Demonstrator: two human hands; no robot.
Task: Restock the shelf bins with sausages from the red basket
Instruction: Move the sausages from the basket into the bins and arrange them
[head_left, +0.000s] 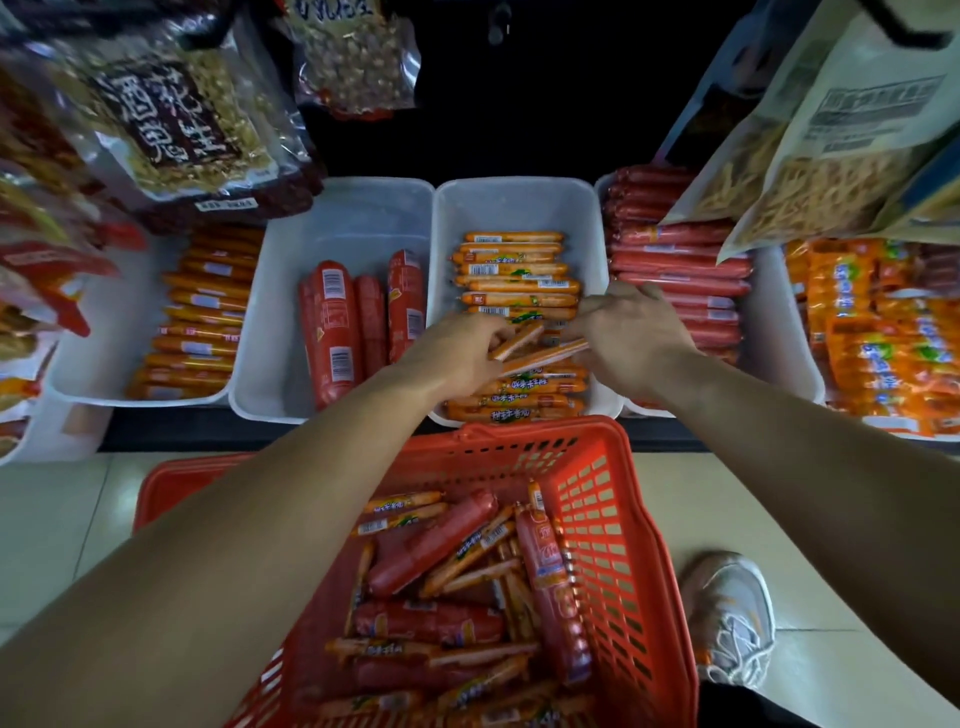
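Thin orange sausages (540, 353) are held over the middle white bin (519, 208), just above the rows stacked in it. One end is gripped by the left hand (457, 353). The other appears to be pinched by the right hand (631, 332), though its fingertips are blurred. Mixed sausages (441, 571) lie loose in the red basket (597, 519) below.

A floor of pale, glossy square tiles (57, 525) with thin dark grout lines runs up to a low black shelf board (249, 431), whose front edge lies in shadow. Behind it the deep back of the shelf unit (519, 104) is black and unlit. Clear plastic snack bags with dark printed labels (171, 124) hang at the upper left, and pale beige snack bags with grey label panels (852, 135) at the upper right. The light is dim, and the tiles carry a faint sheen.
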